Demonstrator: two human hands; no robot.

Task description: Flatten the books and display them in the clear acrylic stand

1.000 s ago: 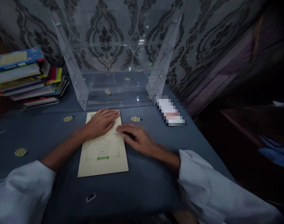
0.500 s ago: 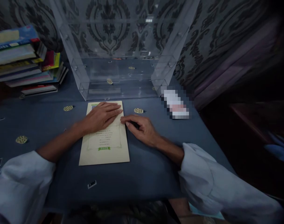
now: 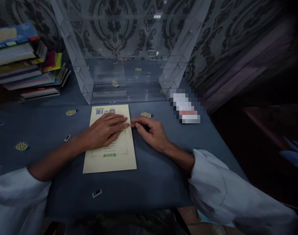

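Observation:
A cream-coloured thin book [image 3: 109, 164] lies flat on the table, its back cover up, with a barcode, a QR code and a green-framed block of print. My left hand [image 3: 106, 130] rests palm down across its middle, fingers stretched toward the right edge and covering part of the print. At that right edge is my right hand [image 3: 152, 132], its fingers bent and the thumb drawn in close to them. The right fingertips meet or nearly meet the book's edge and the left fingertips. Whether anything is pinched there I cannot make out.
Behind the book stands a clear acrylic shelf [image 3: 88, 88] against the patterned wall. Stacked books [image 3: 28, 68] rise at the back left. A blurred-out white item [image 3: 185, 107] lies at the right. The blue tablecloth [image 3: 161, 186] carries pineapple prints; the table edge runs close in front.
My left hand has slid toward me, uncovering the barcode and QR code. My right hand has shifted slightly right, its fingertips moving from on the cover to the book's edge.

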